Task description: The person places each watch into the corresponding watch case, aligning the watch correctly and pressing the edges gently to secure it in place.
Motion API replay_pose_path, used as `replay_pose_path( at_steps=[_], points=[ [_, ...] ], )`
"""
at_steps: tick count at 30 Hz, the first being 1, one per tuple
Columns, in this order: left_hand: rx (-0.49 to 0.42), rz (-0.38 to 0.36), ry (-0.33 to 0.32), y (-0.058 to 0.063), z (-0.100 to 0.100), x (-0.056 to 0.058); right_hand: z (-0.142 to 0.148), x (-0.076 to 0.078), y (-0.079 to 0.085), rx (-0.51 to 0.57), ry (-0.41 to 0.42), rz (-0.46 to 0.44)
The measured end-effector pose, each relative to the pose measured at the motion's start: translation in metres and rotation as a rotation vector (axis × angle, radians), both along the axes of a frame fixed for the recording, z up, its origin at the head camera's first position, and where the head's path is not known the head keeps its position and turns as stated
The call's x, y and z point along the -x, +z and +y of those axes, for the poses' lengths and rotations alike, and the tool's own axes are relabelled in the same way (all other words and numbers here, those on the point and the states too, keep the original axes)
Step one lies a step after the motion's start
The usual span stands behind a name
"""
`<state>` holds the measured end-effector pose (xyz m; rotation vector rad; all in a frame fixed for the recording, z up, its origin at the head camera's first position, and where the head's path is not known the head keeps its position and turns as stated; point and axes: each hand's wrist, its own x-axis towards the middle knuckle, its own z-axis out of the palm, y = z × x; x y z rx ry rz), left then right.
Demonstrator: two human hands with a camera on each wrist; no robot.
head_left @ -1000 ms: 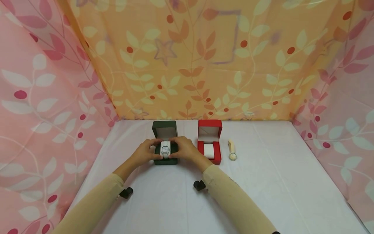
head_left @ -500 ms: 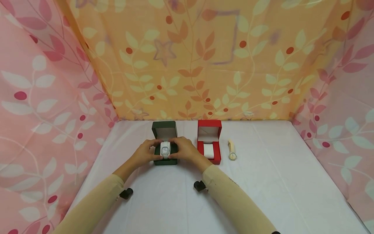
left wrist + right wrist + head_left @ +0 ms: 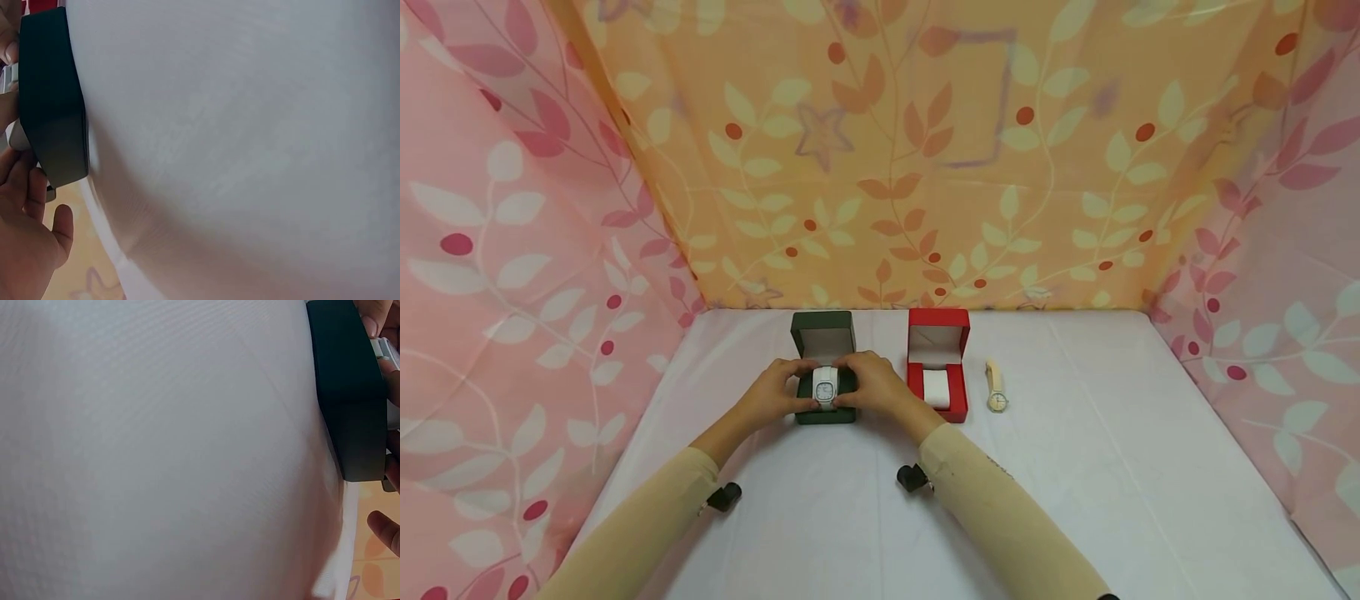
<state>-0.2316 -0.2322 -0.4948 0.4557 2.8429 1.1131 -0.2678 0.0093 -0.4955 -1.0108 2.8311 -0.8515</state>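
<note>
In the head view, a white wristwatch (image 3: 825, 388) with a rounded square face sits at the opened dark green watch box (image 3: 822, 322). My left hand (image 3: 771, 392) pinches the watch from the left, thumb at the front and fingers at the back. From the right, my right hand (image 3: 877, 385) pinches it the same way. Both wrist views show the box's green side wall (image 3: 53, 94) resting on the cloth, with fingertips at the watch above its rim. The inside of the box is mostly hidden behind the watch and hands.
Right of the hands stands an opened red watch box (image 3: 938, 322) with a white cushion (image 3: 936, 387) in it. Beside that lies a second watch (image 3: 997, 400) with a cream strap. White cloth (image 3: 1037, 500) covers the table; patterned curtains (image 3: 880, 208) enclose its back and sides.
The white watch's face has shifted slightly toward the front of the green box. Both hands keep their pinch in nearly the same place.
</note>
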Motion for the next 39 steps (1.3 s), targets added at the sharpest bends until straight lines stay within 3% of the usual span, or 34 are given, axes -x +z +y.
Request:
replay_pose_path(
  at_steps=[8,24,39],
  points=[
    [0.012,0.017,0.001,0.0003,0.0009,-0.0005,0.0011,-0.0018,0.0005,0.026,0.007,-0.009],
    [0.011,0.158,-0.039,-0.0073,-0.0028,0.0009,0.0000,0.0000,-0.0007,-0.038,0.011,0.056],
    [0.044,0.088,-0.057,-0.0027,-0.0034,0.0014,0.0009,-0.0002,-0.0008,-0.058,-0.013,0.084]
  ],
)
